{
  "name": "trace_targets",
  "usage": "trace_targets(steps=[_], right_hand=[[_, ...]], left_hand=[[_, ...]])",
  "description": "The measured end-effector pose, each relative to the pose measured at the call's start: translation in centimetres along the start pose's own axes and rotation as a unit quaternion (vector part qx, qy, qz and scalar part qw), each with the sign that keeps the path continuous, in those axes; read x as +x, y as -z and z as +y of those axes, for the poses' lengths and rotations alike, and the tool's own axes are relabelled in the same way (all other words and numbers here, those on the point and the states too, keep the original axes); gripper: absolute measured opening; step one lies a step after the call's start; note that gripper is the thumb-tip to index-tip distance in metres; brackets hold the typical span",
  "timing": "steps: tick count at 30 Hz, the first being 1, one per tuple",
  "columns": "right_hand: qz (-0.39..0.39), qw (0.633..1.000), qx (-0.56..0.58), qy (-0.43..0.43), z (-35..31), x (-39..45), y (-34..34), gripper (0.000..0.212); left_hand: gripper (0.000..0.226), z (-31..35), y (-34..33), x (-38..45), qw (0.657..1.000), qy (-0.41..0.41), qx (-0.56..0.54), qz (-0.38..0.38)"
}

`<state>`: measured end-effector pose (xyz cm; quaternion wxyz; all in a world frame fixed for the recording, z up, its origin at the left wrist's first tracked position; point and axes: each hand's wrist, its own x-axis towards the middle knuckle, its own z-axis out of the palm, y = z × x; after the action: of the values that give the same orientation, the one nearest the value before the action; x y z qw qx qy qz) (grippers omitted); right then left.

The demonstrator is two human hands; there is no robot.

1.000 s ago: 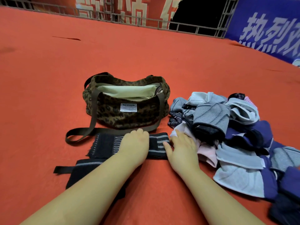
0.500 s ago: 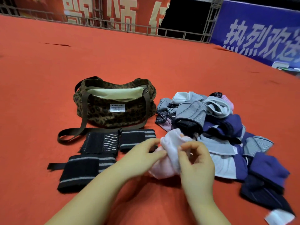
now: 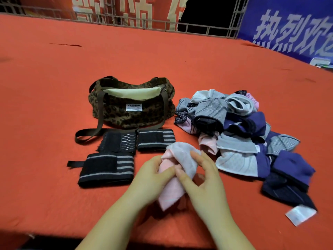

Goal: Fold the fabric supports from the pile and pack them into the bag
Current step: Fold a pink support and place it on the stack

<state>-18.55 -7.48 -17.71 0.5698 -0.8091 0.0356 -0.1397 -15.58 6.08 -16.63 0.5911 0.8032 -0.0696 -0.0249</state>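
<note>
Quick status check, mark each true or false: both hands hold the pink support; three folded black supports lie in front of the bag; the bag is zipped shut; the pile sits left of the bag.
1. Both hands hold the pink support. True: left hand and right hand grip it.
2. Three folded black supports lie in front of the bag. True.
3. The bag is zipped shut. False: it gapes open, pale lining showing.
4. The pile sits left of the bag. False: it lies to its right.
</note>
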Motion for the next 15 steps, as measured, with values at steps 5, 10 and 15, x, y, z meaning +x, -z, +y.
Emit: trace_targets(steps=[5, 10, 15], right_hand=[[-0.002, 1.000, 0.023, -0.010, -0.3, 0.0, 0.0, 0.021], [0.021, 0.999, 0.023, -0.018, 0.1, 0.8, 1.2, 0.020], [0.032, 0.999, 0.028, -0.032, 0.1, 2.8, 3.2, 0.020]], left_hand=[[0.010, 0.3, 0.0, -0.8, 0.999, -0.039, 0.006, -0.023], [0.015, 0.2, -0.5, -0.3, 0.999, -0.005, -0.008, -0.047], [0.016, 0.7, -2.7, 2.9, 0.998, 0.057, -0.018, -0.016]])
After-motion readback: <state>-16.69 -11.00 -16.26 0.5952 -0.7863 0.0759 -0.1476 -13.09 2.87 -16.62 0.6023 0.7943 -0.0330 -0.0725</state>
